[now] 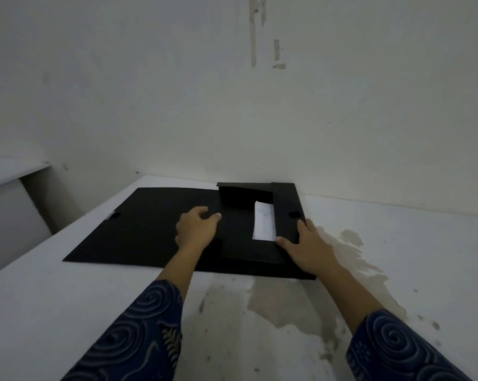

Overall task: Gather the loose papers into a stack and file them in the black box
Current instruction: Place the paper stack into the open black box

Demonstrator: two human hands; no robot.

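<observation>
The black box (139, 232) is a flat file box lying open on the white table, its lid spread out to the left. Inside the right half, black flaps are folded over the papers (264, 222), so only a narrow white strip shows between them. My left hand (195, 228) rests on the left flap with the thumb pressing its edge. My right hand (308, 244) presses on the box's right side flap, fingers spread along its edge. Both forearms wear blue patterned sleeves.
The white table (67, 312) has a brownish stain (282, 303) in front of and to the right of the box. A white wall rises right behind the box. A lower white shelf (9, 171) stands at the far left.
</observation>
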